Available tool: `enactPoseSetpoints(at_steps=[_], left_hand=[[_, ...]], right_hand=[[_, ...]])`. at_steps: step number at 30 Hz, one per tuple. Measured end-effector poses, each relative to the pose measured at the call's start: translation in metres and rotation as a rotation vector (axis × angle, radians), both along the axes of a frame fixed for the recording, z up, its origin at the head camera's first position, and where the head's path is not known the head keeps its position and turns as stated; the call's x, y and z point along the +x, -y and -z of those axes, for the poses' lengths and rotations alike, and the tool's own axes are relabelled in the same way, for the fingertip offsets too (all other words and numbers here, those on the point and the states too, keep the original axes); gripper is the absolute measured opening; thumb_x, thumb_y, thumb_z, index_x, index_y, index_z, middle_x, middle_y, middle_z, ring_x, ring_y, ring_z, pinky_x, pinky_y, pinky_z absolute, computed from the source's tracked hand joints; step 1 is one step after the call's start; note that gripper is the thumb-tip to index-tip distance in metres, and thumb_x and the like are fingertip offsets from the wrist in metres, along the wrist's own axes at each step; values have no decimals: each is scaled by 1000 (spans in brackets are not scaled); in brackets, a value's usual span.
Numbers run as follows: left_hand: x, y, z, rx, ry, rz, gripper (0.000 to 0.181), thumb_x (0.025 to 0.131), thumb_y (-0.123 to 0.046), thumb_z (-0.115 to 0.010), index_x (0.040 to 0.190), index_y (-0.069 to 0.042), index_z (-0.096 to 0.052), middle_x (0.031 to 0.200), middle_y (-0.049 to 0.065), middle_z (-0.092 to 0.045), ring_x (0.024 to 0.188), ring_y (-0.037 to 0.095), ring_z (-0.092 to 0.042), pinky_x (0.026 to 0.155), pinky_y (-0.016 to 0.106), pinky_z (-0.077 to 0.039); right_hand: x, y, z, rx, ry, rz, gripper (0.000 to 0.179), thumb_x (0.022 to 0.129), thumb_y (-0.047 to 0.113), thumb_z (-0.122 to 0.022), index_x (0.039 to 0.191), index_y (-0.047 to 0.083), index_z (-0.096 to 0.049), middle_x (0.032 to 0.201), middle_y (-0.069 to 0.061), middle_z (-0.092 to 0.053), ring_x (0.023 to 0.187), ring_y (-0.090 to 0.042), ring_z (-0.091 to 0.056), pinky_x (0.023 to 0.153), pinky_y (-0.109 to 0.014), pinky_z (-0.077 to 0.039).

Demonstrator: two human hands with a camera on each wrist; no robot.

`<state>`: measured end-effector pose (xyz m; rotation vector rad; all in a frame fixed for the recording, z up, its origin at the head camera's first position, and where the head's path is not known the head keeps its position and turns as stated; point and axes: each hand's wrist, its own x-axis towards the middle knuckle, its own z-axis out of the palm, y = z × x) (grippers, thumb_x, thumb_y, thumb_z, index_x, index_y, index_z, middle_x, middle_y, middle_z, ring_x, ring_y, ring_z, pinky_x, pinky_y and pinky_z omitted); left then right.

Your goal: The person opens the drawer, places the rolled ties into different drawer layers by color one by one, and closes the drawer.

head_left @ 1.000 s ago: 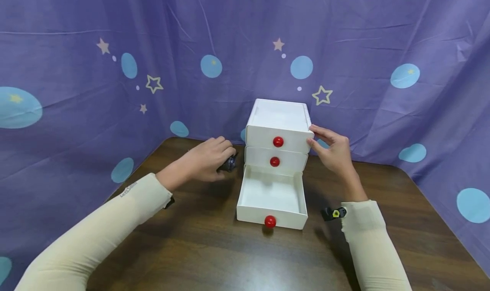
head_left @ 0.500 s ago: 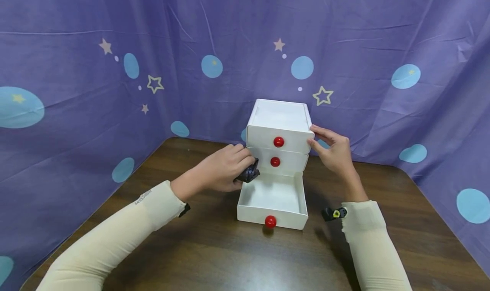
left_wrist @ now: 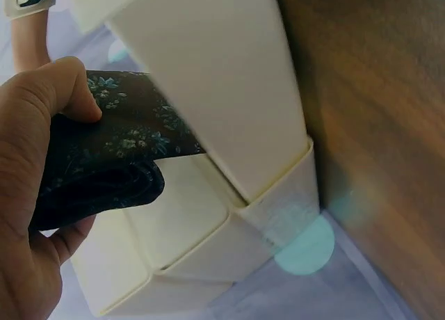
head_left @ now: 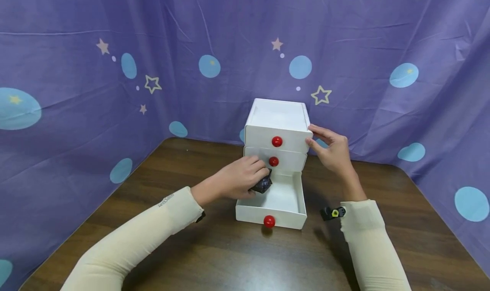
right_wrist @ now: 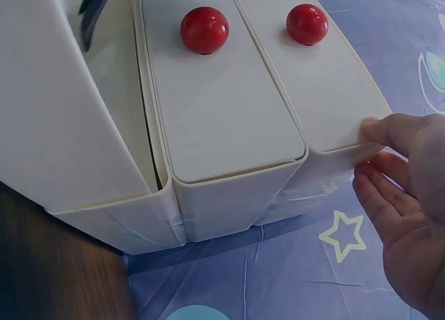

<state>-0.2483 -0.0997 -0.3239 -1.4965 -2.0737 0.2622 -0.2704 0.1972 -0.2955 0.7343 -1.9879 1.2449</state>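
My left hand [head_left: 240, 178] holds a folded dark cloth [head_left: 262, 184] with a floral print, over the left side of the pulled-out bottom drawer [head_left: 292, 192]. In the left wrist view the thumb lies on top of the floral cloth [left_wrist: 128, 122] and fingers show beneath its folded edge. The white drawer unit [head_left: 279, 115] stands upright, its upper two drawers closed, each with a red knob. At the unit's upper right front corner, my right hand [head_left: 335, 154] grips the edge; in the right wrist view the thumb presses the front face and the fingers lie along the side.
A brown wooden table [head_left: 214, 257] bears the unit. Behind and at the sides hangs a purple curtain [head_left: 237, 23] with stars and blue dots. The bottom drawer's red knob [head_left: 269, 221] points toward me. Dark wrist gear [head_left: 332, 213] sits at the right cuff.
My left hand has carried the folded cloth rightward and toward me, from beside the unit to over the bottom drawer. The right hand has kept its grip on the corner.
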Motion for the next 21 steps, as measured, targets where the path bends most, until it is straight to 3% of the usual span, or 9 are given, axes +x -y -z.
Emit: enactPoseSetpoints(at_steps=[9,13,21], left_hand=[[-15,-17,25,-79,46,-74,59,79,-38,-84,124,-7,-62,115,6,-62,102,23,-54,83,35,-51],[-23,-21,37,-118,59,-107,58,80,-39,-82,126,-9,-62,117,5,-61,103,22,-54,80,34,-52],[-33,-30,47,-138,81,-136,57,81,-38,-82,126,-9,-62,121,5,-60,106,23,-55,82,35,-54]], right_hand=[[-1,1,-1,-6,7,3,34,84,-15,-75,118,-15,-69,121,-28,-69,104,1,-66,95,-32,-55],[-1,1,0,-2,10,5,34,84,-14,-76,118,-15,-69,121,-28,-69,104,-1,-67,95,-37,-55],[-2,0,0,-7,18,5,35,84,-15,-75,118,-15,-69,122,-28,-68,105,-2,-67,96,-37,-55]])
